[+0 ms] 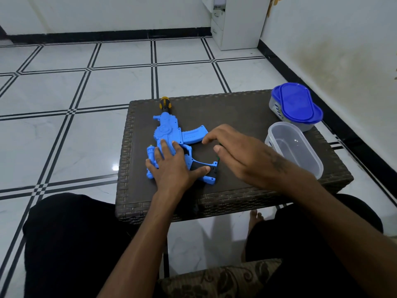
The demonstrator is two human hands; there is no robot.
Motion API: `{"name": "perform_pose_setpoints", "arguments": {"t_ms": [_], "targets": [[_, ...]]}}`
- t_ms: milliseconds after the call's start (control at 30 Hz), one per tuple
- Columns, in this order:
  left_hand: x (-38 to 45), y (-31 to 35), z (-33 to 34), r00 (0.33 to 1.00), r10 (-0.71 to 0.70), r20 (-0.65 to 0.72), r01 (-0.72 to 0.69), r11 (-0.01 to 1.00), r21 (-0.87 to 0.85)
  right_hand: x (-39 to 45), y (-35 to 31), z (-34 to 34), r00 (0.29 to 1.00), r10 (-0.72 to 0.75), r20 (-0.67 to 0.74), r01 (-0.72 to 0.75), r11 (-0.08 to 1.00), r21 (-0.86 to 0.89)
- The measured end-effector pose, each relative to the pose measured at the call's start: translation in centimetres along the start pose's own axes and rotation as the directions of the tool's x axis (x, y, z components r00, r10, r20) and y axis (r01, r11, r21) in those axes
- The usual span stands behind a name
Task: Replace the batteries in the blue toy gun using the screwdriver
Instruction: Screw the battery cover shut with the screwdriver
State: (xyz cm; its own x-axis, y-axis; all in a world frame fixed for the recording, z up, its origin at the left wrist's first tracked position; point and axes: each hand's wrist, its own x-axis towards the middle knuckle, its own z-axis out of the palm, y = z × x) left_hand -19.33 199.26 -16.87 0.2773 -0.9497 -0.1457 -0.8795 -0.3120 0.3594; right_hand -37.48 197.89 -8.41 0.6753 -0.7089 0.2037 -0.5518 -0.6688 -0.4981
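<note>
The blue toy gun lies flat on the dark wicker table, muzzle pointing away from me. My left hand presses down on its rear body, thumb across the black opening in the grip. My right hand hovers just right of the grip with fingers loosely spread. A small dark green sliver shows under its thumb; I cannot tell whether the hand holds it. The screwdriver's yellow and black handle lies beyond the muzzle, its shaft hidden.
An open clear plastic tub stands on the table's right side near my right wrist. Behind it is a tub with a blue lid leaning on it. The table stands on white tiled floor, close to a wall on the right.
</note>
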Motion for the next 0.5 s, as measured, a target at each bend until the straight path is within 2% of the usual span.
{"name": "perform_pose_setpoints", "arguments": {"t_ms": [133, 300, 400, 500], "targets": [[-0.10, 0.05, -0.05, 1.000, 0.003, 0.001, -0.003, 1.000, -0.008, -0.27, 0.38, -0.40, 0.999, 0.039, 0.031, -0.041, 0.998, 0.040], [-0.07, 0.06, -0.15, 1.000, -0.003, 0.011, 0.003, 1.000, -0.012, -0.05, 0.49, 0.03, 0.986, 0.033, -0.163, -0.052, 0.993, -0.110], [-0.09, 0.03, -0.18, 1.000, 0.000, 0.012, 0.000, 1.000, -0.014, 0.34, 0.54, 0.19, 0.976, 0.089, -0.199, -0.126, 0.974, -0.186], [-0.16, 0.03, -0.15, 1.000, -0.001, 0.005, 0.001, 1.000, -0.012, 0.32, 0.44, 0.02, 0.987, 0.008, -0.160, -0.026, 0.993, -0.115]]}}
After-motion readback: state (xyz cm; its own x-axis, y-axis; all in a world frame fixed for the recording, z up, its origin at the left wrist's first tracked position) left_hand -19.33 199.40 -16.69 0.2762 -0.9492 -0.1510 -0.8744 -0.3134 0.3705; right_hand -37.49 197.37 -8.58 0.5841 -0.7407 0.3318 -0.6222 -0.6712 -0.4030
